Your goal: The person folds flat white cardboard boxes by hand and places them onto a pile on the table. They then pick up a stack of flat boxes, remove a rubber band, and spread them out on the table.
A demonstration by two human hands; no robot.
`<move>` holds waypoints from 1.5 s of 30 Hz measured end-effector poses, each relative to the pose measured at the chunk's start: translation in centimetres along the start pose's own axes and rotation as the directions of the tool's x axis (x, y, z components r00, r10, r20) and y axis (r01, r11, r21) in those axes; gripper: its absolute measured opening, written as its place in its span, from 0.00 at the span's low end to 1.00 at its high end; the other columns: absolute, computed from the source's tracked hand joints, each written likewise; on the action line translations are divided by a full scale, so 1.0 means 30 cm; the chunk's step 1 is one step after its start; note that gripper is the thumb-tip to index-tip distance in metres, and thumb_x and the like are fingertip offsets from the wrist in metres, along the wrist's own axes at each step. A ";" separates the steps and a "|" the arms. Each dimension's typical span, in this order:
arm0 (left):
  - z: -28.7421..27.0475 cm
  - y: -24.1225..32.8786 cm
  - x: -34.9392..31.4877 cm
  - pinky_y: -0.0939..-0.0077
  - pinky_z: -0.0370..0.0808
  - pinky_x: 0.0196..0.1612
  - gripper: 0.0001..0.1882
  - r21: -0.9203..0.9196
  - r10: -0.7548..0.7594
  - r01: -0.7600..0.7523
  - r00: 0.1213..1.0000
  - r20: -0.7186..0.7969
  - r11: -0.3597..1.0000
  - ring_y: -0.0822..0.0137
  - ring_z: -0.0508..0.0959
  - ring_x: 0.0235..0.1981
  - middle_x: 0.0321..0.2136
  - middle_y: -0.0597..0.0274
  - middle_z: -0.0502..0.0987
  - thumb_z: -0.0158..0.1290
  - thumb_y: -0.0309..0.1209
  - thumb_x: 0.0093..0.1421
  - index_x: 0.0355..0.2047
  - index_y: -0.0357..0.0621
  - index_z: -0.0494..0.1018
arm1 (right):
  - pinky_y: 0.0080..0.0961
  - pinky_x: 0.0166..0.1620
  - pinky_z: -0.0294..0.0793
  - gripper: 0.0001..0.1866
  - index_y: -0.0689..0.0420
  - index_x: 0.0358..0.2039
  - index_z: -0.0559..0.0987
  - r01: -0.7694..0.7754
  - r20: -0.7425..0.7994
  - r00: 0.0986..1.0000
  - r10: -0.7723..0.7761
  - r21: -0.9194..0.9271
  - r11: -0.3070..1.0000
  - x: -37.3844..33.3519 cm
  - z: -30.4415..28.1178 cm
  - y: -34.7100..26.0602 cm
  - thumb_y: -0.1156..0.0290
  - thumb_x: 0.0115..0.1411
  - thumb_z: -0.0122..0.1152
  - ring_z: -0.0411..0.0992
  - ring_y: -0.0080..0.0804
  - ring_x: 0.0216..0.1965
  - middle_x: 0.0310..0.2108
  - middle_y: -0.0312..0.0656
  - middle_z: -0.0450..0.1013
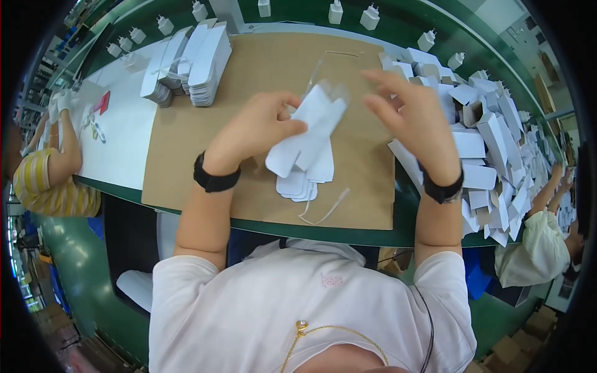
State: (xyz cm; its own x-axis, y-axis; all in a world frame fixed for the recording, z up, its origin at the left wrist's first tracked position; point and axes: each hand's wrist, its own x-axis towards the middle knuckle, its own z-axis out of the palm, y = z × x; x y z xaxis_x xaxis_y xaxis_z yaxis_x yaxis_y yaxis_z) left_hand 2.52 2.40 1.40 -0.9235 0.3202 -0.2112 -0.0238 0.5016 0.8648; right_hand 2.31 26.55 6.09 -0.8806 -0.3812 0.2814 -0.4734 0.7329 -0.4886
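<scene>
Slightly left of centre, my left hand (255, 127) pinches a flat, folded white carton (314, 121) between thumb and fingers. The carton is tilted, its far end smeared by motion. Under it lies a small stack of flat white cartons (305, 186) on a brown cardboard sheet (186, 174). My right hand (413, 121) is raised to the right of the carton, fingers apart and holding nothing, slightly blurred. It is close to a heap of opened white boxes (488, 146). A thin pale strip (336, 205) lies by the stack's near end.
Bundles of flat white cartons (208, 65) stand at the back left. A red object (102, 102) lies on the white tabletop (118, 155). White adapter-like pieces (370, 17) line the back ledge. Co-workers sit left (59, 174) and right (541, 242).
</scene>
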 end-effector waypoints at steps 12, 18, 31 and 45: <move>0.098 0.011 -0.020 0.70 0.71 0.34 0.12 0.175 0.470 -0.438 0.843 -0.263 0.882 0.58 0.74 0.30 0.30 0.54 0.73 0.56 0.29 0.52 0.32 0.40 0.64 | 0.20 0.36 0.73 0.22 0.58 0.45 0.70 0.002 -0.069 0.997 0.031 0.432 0.902 0.051 0.170 0.018 0.65 0.51 0.64 0.74 0.28 0.33 0.36 0.46 0.74; 0.128 -0.008 -0.004 0.69 0.69 0.44 0.33 -0.226 0.387 -0.433 0.895 -0.220 0.873 0.59 0.71 0.40 0.40 0.52 0.68 0.62 0.34 0.48 0.47 0.46 0.53 | 0.17 0.25 0.55 0.16 0.60 0.17 0.67 0.241 -0.024 0.968 -0.249 0.360 0.901 0.058 0.140 -0.012 0.71 0.46 0.69 0.59 0.19 0.23 0.20 0.33 0.63; 0.125 0.024 -0.034 0.78 0.74 0.27 0.25 -0.688 0.344 -0.318 0.933 -0.105 0.653 0.68 0.76 0.27 0.35 0.55 0.70 0.47 0.43 0.61 0.49 0.50 0.46 | 0.14 0.38 0.67 0.13 0.61 0.42 0.72 -0.083 0.132 0.978 -0.163 0.957 0.278 0.032 0.224 -0.006 0.66 0.62 0.50 0.68 0.19 0.36 0.33 0.37 0.71; 0.087 -0.009 -0.010 0.75 0.71 0.36 0.44 -0.565 0.352 -0.326 0.934 -0.066 0.758 0.68 0.72 0.34 0.33 0.55 0.71 0.58 0.42 0.53 0.56 0.48 0.38 | 0.19 0.44 0.69 0.13 0.65 0.42 0.76 -0.053 0.077 0.997 -0.025 0.857 0.513 0.046 0.142 -0.051 0.76 0.56 0.55 0.72 0.25 0.40 0.43 0.46 0.74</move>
State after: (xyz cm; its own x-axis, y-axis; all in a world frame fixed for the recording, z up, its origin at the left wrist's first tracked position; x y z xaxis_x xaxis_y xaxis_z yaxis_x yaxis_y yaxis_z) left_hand 3.82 4.26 0.02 -0.8956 0.4230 0.1376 0.0664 -0.1787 0.9817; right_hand 1.75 22.52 3.71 -0.8675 -0.4417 0.2289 -0.2128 -0.0866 -0.9733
